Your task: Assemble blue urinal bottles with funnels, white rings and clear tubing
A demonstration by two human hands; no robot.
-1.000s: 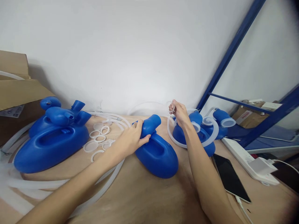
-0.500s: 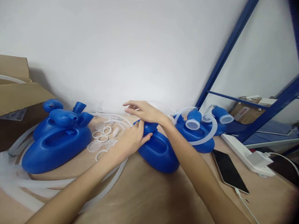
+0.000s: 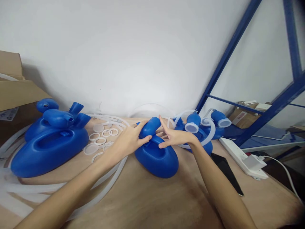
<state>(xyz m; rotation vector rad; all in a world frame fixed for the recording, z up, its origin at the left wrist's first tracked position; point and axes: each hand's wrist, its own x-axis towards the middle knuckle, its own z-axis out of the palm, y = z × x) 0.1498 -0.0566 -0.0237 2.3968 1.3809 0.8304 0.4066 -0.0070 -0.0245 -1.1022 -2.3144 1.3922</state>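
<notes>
A blue plastic urinal bottle (image 3: 157, 162) with a built-in handle lies on the table before me. A rounded blue bulb-shaped head (image 3: 150, 126) sits at its far end. My left hand (image 3: 132, 136) is closed around the left side of that head, thumb on its near side, the other fingertips hidden behind. On the right, my right hand (image 3: 176, 136) is open, thumb and forefinger apart, close to the head and the handle. Whether its fingertips touch the bottle I cannot tell.
More blue bottles (image 3: 50, 152) lie at left beside clear hoses (image 3: 107, 194), white rings and caps (image 3: 100, 140). Bottles with hoses and bulb heads (image 3: 193, 122) stand at right, near a phone (image 3: 226, 173) and a power strip (image 3: 243, 157). A cardboard box (image 3: 21, 92) is far left.
My right hand has come down from above the bulb head to its right side. More of the head now shows. My left hand stays on it. The view has shifted slightly.
</notes>
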